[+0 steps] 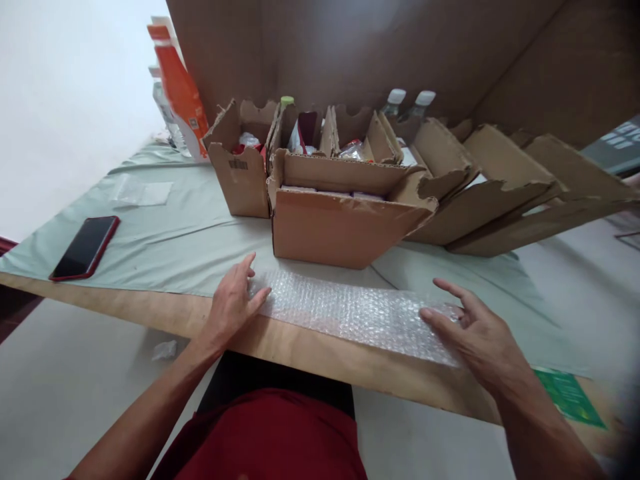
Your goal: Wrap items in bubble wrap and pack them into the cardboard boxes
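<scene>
A long strip of clear bubble wrap (345,310) lies flat along the front edge of the table. At its left end rests my left hand (234,300), thumb and index finger spread apart around the corner of the strip. My right hand (473,327) is at the other end, its thumb over the wrap and its index finger stretched out. The lower fingers of that hand are partly hidden. Just behind the wrap stands a brown cardboard box (345,230) with several flat items showing inside.
More open cardboard bins (245,180) stand in a row behind, holding packets. White-capped bottles (397,98) rise at the back. Leftward are a phone (85,248), a clear plastic bag (143,192) and an orange bottle-shaped pack (180,90). Crumpled plastic (165,350) lies on the floor.
</scene>
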Demonstrator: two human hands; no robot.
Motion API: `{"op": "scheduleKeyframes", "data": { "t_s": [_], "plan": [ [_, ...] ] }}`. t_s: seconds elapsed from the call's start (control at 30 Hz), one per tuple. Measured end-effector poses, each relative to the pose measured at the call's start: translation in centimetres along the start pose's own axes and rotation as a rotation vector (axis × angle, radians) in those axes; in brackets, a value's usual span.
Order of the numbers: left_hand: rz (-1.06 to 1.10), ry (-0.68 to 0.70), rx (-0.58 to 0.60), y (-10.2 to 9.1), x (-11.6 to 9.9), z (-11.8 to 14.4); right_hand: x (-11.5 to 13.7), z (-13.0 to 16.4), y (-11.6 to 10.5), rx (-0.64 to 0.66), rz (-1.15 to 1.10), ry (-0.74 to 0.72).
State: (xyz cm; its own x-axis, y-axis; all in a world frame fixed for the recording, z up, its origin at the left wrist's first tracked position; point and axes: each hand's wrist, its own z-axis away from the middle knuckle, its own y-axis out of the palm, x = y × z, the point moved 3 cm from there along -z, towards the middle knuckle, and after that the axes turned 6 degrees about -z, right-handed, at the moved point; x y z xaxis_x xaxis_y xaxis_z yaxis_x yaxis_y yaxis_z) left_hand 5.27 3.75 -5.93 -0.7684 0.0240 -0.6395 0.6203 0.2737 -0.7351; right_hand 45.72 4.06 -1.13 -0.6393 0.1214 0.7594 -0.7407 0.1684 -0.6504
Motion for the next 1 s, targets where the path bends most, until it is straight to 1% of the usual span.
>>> {"op": "scheduleKeyframes", "data": {
  "t_s": [0.03,0.07,0.1,0.13,0.17,0.23,0.27,0.3,0.33,0.37,0.4,0.47,0.53,0.6,0.67,0.73,0.8,0.83,0.87,0.93,1.0],
  "plan": [
    [0.044,0.006,-0.031,-0.2,-0.5,0.1,0.3,0.2,-0.1,0.016,-0.004,0.018],
    [0.108,0.003,-0.027,-0.5,-1.0,0.2,0.9,0.4,0.1,0.044,-0.031,0.038],
    [0.191,-0.011,0.021,-0.6,-1.5,0.4,1.7,0.7,0.8,0.081,-0.081,0.05],
    [0.291,-0.035,0.103,-0.7,-2.0,0.5,2.8,0.9,1.8,0.126,-0.149,0.041],
    [0.405,-0.067,0.21,-0.5,-2.6,0.7,4.2,1.2,3.2,0.19,-0.231,0.024],
    [0.628,-0.145,0.416,0.3,-3.6,0.9,7.1,1.6,6.6,0.355,-0.408,-0.003],
    [0.698,-0.178,0.481,0.9,-4.0,1.0,8.3,1.8,8.2,0.448,-0.489,-0.007],
    [0.716,-0.2,0.511,1.5,-4.2,0.9,9.4,2.0,9.6,0.527,-0.56,-0.011],
    [0.679,-0.213,0.51,2.2,-4.2,0.8,10.1,2.1,10.6,0.582,-0.613,-0.018],
    [0.602,-0.216,0.489,2.8,-4.0,0.6,10.4,2.1,11.1,0.604,-0.643,-0.033],
    [0.507,-0.207,0.46,3.3,-3.8,0.3,10.5,2.1,11.2,0.59,-0.644,-0.055],
    [0.346,-0.17,0.428,4.0,-3.4,-0.1,9.9,2.1,10.4,0.477,-0.565,-0.131],
    [0.252,-0.131,0.424,4.2,-3.2,-0.4,9.2,2.2,9.4,0.353,-0.398,-0.245],
    [0.167,-0.096,0.405,4.1,-3.2,-0.7,8.8,2.6,9.3,0.297,-0.199,-0.428],
    [0.075,-0.063,0.377,4.0,-3.3,-1.2,8.6,3.1,10.3,0.27,0.016,-0.636],
    [-0.035,-0.021,0.361,4.1,-3.4,-1.6,8.2,3.4,11.9,0.236,0.233,-0.768],
    [-0.155,0.034,0.331,4.3,-3.2,-1.7,7.5,3.4,13.4,0.21,0.4,-0.796],
    [-0.211,0.066,0.294,4.3,-3.0,-1.7,7.1,3.4,14.0,0.204,0.45,-0.789],
    [-0.258,0.104,0.237,4.2,-2.9,-1.6,6.7,3.4,14.4,0.198,0.479,-0.783],
    [-0.322,0.192,0.073,3.6,-2.7,-1.2,6.0,3.4,14.8,0.189,0.495,-0.779],
    [-0.342,0.315,-0.075,2.9,-3.1,-0.4,5.5,3.4,14.9,0.191,0.492,-0.786]
  ]
}}
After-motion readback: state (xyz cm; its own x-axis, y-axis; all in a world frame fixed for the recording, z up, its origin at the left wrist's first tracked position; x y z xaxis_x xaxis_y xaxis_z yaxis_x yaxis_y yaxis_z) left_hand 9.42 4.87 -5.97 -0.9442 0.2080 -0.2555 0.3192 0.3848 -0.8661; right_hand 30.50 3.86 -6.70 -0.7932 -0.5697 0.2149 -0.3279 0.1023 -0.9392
